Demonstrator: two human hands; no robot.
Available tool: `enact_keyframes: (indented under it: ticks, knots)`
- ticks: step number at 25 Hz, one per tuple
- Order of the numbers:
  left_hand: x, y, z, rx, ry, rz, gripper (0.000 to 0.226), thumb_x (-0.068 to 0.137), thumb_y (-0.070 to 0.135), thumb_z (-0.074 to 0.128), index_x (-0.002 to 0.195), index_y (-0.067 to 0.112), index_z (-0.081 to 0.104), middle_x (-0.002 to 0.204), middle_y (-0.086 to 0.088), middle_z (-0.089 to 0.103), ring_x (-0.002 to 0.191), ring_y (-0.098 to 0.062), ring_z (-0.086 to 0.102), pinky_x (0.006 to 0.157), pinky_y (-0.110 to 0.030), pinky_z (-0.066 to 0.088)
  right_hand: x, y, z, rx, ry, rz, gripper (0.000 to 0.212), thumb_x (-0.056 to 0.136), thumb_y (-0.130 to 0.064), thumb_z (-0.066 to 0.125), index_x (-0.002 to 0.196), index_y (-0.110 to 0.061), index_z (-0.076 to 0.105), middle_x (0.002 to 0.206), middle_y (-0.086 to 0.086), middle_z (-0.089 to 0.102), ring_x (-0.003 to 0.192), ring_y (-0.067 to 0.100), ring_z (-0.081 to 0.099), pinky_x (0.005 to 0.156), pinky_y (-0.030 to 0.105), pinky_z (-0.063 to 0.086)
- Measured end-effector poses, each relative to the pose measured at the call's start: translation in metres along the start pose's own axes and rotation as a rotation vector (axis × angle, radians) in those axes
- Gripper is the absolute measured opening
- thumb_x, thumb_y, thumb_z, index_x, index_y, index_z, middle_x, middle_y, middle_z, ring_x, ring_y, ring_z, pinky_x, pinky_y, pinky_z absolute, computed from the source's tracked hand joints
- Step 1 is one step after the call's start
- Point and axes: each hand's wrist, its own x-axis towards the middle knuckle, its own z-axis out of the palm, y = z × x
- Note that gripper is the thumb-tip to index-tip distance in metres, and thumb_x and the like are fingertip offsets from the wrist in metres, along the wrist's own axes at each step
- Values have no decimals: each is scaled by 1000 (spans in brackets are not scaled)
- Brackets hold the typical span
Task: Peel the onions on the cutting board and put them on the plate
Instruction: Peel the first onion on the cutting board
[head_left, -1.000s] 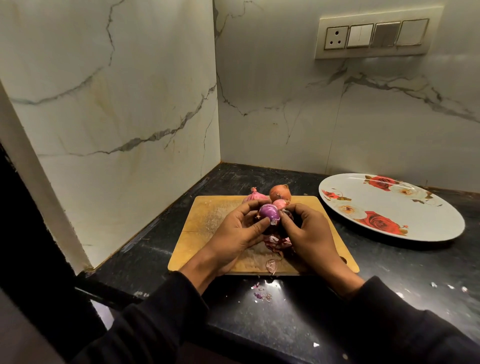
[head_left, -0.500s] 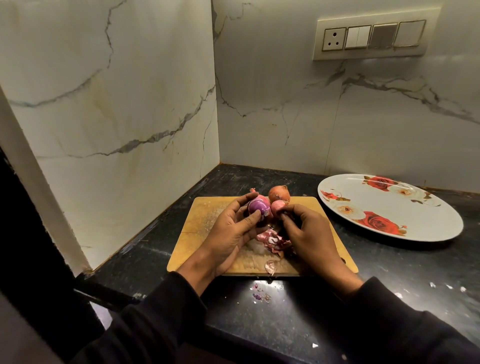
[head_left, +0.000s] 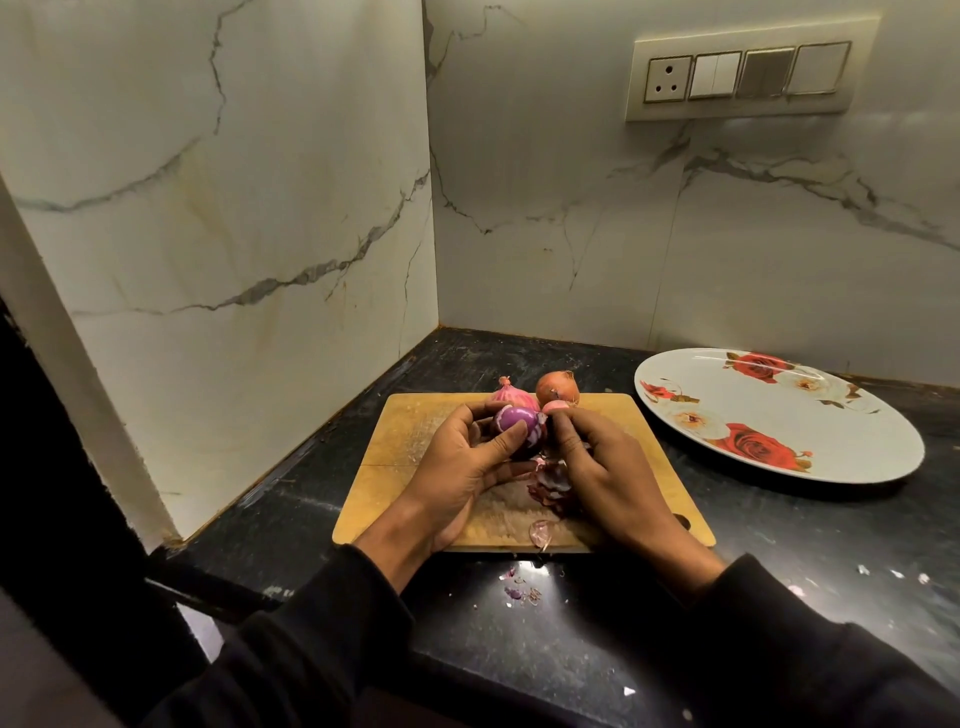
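Fingers (head_left: 511, 434) of the left hand (head_left: 462, 467) curl round a half-peeled purple onion (head_left: 517, 422) held just above the cutting board (head_left: 405, 441), while the right hand (head_left: 608, 467) pinches at the skin on the onion's right side — its fingertips pressed together against the bulb. Loose peelings (head_left: 550, 483) lie on the board between the wrists, and a few scraps (head_left: 519, 592) have fallen onto the dark surface (head_left: 779, 571) in front of it. Two unpeeled onions — a pink one (head_left: 511, 396) and a brown one (head_left: 557, 387) — sit at the board's far edge. The rose-patterned plate (head_left: 779, 415), well to the right, holds nothing, so the job looks to be in its early stage: first onion partly stripped, none delivered. White veined marble walls (head_left: 260, 208) meet in the corner behind, with a switch panel (head_left: 743, 78) high on the right.
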Motion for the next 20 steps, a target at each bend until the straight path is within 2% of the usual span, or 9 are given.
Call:
enact_keyframes:
  ticks: [2,4,6,9,14,17,20]
  knots:
    - [0,-1,-1,-1,-20,13,51,76,11,74,124,5,56,118,-16,70,106,-28,71,81,-37,63,-2,-8,-2,58,-1,-21,15,96,-24,62,102,-38,64,94,-18,66,92,-6,62,73,9,47]
    - [-1,0,-1,13,-36,15,53,75,9,74,124,5,55,117,-16,71,106,-29,71,77,-33,63,-4,-11,-2,69,-24,-30,19,92,-25,67,99,-42,64,88,-21,67,85,-7,64,70,10,49]
    - [-2,0,-1,27,-40,9,57,72,8,74,125,4,52,119,-19,69,107,-31,70,75,-31,63,-3,-10,-1,97,-44,-15,13,92,-25,67,101,-34,70,82,-19,71,79,-3,67,65,12,49]
    - [-2,0,-2,36,-44,11,58,70,7,75,124,5,52,121,-20,68,106,-30,70,76,-31,63,-3,-8,-3,171,-91,28,17,91,-28,65,106,-26,74,84,-14,75,78,1,70,65,14,51]
    - [-2,0,-3,55,-44,9,60,67,6,76,122,7,52,122,-19,67,106,-29,69,75,-29,62,0,-4,-5,222,-116,108,18,97,-16,61,107,-15,75,93,-2,77,84,10,73,69,22,58]
    - [-2,-1,-4,86,-45,11,62,65,7,77,122,7,52,122,-18,66,107,-28,69,75,-28,62,1,-3,-5,153,-104,99,19,98,-14,59,108,-15,74,93,-1,76,84,12,73,70,26,60]
    - [0,-4,-6,120,-51,20,63,65,8,80,123,9,53,126,-19,64,112,-30,68,80,-32,62,-1,-3,-2,-14,-60,24,17,98,-16,60,102,-17,76,82,-4,74,73,9,70,65,33,59]
